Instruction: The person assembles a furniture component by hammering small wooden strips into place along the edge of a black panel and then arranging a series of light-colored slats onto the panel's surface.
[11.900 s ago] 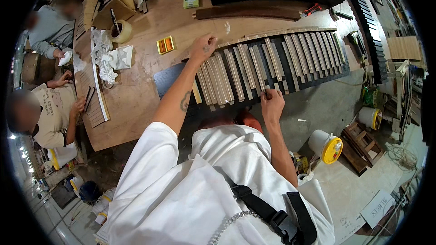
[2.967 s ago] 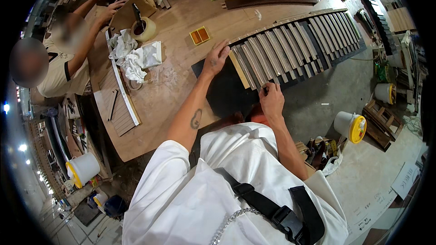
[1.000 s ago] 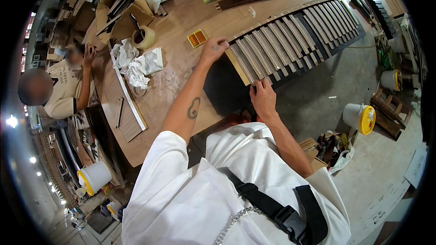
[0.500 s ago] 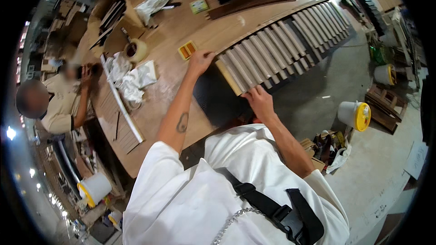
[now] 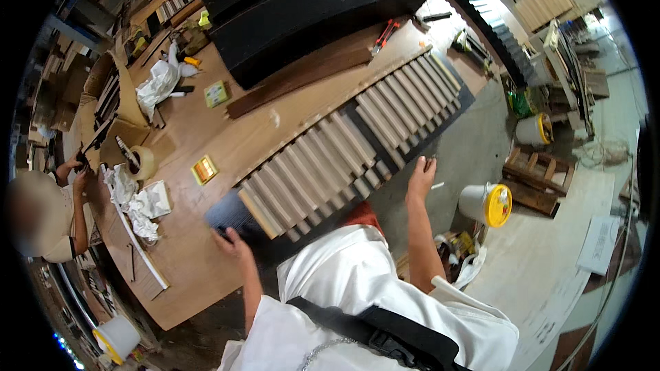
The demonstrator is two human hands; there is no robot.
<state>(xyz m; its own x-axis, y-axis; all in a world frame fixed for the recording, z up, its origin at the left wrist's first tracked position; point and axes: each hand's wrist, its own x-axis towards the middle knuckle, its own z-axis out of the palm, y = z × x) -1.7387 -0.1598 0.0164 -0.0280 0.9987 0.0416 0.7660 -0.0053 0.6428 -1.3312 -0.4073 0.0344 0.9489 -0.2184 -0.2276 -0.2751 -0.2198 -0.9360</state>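
Observation:
A long black board [image 5: 223, 214] lies slantwise before me, bearing a row of grey-brown wooden slats [image 5: 302, 178] set side by side, with a dark gap part-way along. A pale strip borders the slats at their left end. My left hand [image 5: 235, 244] is at the board's near left corner, thumb and fingers closed on its edge. Beside the near long edge, farther right, my right hand [image 5: 421, 178] is raised with its fingers apart and nothing in them; it appears just clear of the board.
Large black beams [image 5: 316, 20] and a brown wooden strip [image 5: 302, 82] lie beyond the board. On the wooden table [image 5: 185, 275] are a tape roll [image 5: 143, 163], white crumpled plastic and a small yellow box [image 5: 204, 170]. A bucket [image 5: 485, 204] stands right. Two other people are at left and far.
My left hand has gone from the slats' far left corner to the board's near corner. My right hand has left the slats' near end and moved right along the board. The view has shifted.

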